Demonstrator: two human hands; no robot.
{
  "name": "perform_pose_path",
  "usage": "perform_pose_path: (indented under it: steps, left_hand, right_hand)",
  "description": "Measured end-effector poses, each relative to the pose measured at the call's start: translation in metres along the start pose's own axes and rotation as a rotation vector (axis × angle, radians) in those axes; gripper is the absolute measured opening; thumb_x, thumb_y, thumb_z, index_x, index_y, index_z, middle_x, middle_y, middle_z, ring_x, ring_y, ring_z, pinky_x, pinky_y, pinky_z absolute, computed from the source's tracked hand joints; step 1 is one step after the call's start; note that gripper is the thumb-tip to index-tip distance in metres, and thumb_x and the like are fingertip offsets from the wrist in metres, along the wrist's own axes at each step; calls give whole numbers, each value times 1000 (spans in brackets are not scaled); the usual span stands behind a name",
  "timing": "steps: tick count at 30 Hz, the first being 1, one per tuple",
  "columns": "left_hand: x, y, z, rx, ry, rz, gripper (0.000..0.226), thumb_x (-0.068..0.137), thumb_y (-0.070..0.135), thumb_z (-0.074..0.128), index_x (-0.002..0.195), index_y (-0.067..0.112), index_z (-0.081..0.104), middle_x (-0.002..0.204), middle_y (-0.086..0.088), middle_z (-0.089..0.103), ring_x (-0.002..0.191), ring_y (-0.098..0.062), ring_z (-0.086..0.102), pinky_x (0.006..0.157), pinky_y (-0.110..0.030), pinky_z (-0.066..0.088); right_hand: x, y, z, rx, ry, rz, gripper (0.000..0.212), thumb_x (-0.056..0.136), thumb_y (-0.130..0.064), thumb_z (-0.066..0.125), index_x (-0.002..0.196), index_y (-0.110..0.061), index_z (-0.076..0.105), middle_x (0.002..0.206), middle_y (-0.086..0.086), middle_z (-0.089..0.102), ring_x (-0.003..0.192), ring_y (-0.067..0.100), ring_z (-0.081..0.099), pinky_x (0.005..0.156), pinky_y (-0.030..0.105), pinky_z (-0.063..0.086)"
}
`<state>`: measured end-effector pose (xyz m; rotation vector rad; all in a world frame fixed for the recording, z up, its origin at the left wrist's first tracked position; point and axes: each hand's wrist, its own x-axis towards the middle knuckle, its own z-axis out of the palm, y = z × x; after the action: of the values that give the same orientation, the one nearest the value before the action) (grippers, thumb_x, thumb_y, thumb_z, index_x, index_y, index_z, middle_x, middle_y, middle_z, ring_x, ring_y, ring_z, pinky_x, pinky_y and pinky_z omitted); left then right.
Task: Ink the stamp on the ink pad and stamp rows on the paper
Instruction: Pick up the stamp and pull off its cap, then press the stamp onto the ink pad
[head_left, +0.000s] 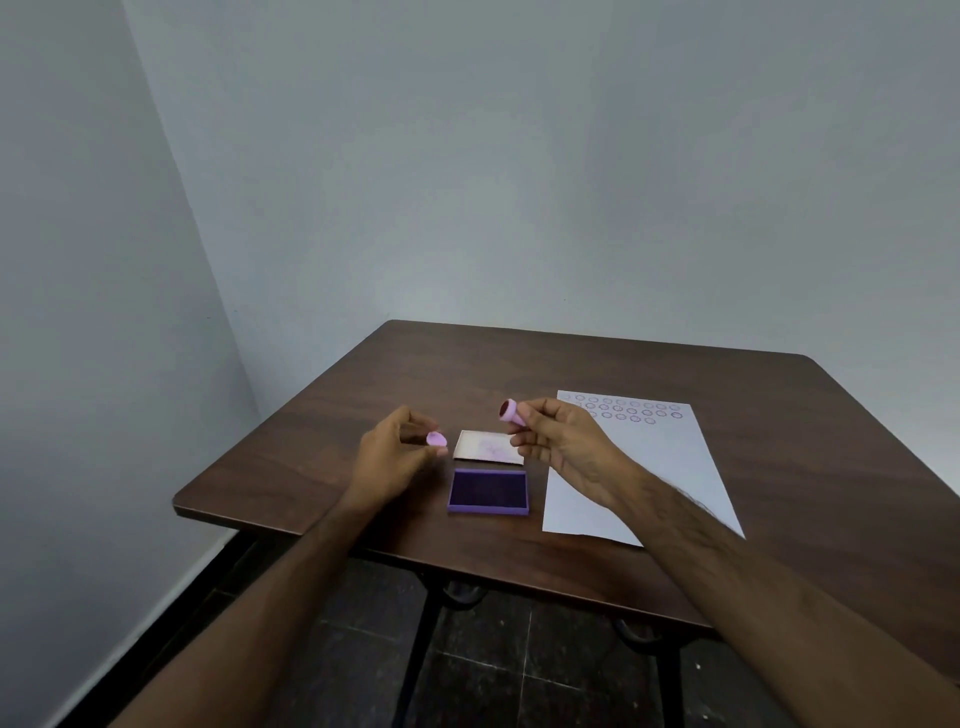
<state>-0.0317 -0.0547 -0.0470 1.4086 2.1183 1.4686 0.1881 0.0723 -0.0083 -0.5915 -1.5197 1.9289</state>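
Note:
My right hand (558, 441) holds a small pink stamp (511, 411) above the table, its dark inked face turned to the left. My left hand (395, 452) pinches the stamp's pink cap (436, 439) between its fingertips. The purple ink pad (488, 491) lies open on the table between my hands, with its whitish lid (488, 446) just behind it. To the right lies the white paper (660, 467), with three rows of round purple prints across its far end. My right forearm covers part of the sheet.
The dark wooden table (519, 374) stands in a corner of grey walls, its left edge close to the wall. Below the near edge I see metal legs and a dark tiled floor (493, 675).

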Motion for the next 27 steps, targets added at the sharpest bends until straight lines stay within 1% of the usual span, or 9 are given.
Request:
perform_pose_path:
  steps: [3,6,11,13,15,18,20,23,27]
  left_hand:
    - [-4,-6,-4,257,-47,39,38,84,33,76,120,35,66,111,13,75,109,-7,68,102,-37,47]
    - [-5,-7,-5,507,-78,115,27,92,37,64,118,34,69,119,14,72,116,-10,63,102,-41,42]
    - [-8,-9,-2,579,-121,169,26,99,35,53,122,32,64,131,11,66,123,-14,58,101,-40,40]
    - [-10,-8,-2,567,-133,180,30,101,37,49,128,31,60,136,9,62,128,-15,54,103,-43,37]
    - [-14,-4,-4,531,-124,184,34,100,38,50,133,32,56,144,8,54,134,-15,47,106,-46,32]
    - [-25,1,-6,495,-97,329,31,98,41,48,129,39,53,137,12,54,130,-9,43,100,-40,26]
    - [-32,5,-5,485,-133,391,38,93,51,46,128,40,52,129,15,56,123,-7,45,94,-37,26]
    - [-35,7,-4,578,-249,372,61,83,71,49,135,38,51,128,14,55,120,-9,42,92,-38,27]
    - [-31,6,-3,642,-290,366,68,75,82,49,129,41,56,119,13,52,111,-10,39,88,-38,27]
  right_hand:
    - [-3,-1,3,-109,-24,36,20,95,-21,64,108,-6,70,87,8,76,71,12,70,66,23,58]
    - [-5,-5,7,-268,-60,34,22,95,-23,65,108,-5,69,86,8,73,70,11,67,66,22,56]
    - [-7,-13,16,-746,-87,-21,18,91,-24,70,101,-9,71,89,4,75,72,11,66,64,21,55]
    - [-6,-14,20,-989,-89,-66,21,88,-29,71,101,-11,72,93,3,76,80,14,69,69,27,55]
    - [-4,-16,24,-1140,-118,-104,24,88,-29,71,103,-11,72,96,0,73,84,15,67,68,25,52]
    - [-3,-20,33,-1301,-198,-168,25,88,-27,70,106,-10,70,95,-2,65,85,13,59,62,17,43]
    - [0,-23,38,-1435,-255,-253,23,87,-27,72,103,-11,71,92,0,65,82,13,55,58,17,36]
    - [6,-27,48,-1582,-357,-287,20,87,-23,72,104,-12,70,101,5,69,85,14,53,63,22,36]
    - [11,-31,61,-1683,-480,-284,24,86,-24,74,105,-11,68,96,3,65,84,15,51,70,27,38]
